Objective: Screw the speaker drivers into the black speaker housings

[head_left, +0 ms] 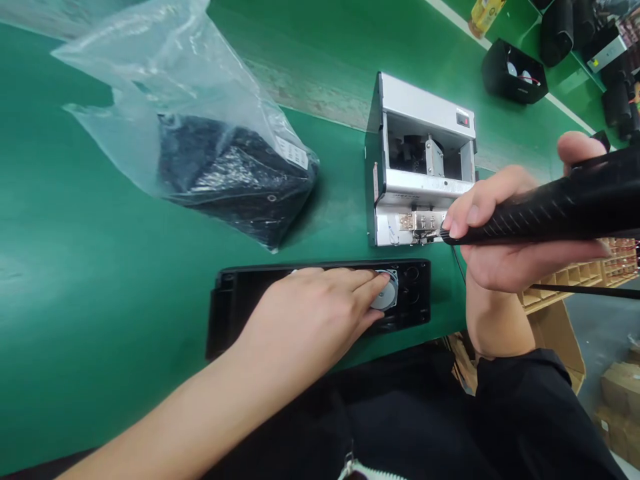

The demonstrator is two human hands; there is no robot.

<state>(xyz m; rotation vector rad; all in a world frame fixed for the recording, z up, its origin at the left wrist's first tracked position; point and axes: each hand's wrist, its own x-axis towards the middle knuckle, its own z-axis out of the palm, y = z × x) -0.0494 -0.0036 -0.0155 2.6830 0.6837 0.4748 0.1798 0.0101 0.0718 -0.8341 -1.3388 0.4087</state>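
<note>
My left hand (pixel 313 303) reaches palm down into a long black plastic housing (pixel 420 267) on the green bench. Its thumb and fingers close around the edge of a round silver speaker (pixel 385 295) near the housing's right end; much of the inside lies hidden beneath the hand. In my right hand (pixel 500 220) is a black electric screwdriver (pixel 560 203), held nearly level. The tool's tip end is at the front of a silver screw feeder (pixel 425 183), which shows an open top window and a metal outlet block. Whether the tip touches the block I cannot tell.
A clear plastic bag (pixel 230 160) with black parts inside lies at the upper left. Farther right stand a black box with wires (pixel 515 72) and a yellow bottle (pixel 485 15). A wooden compartment tray (pixel 570 273) sits beyond my right arm, near cardboard boxes (pixel 620 393).
</note>
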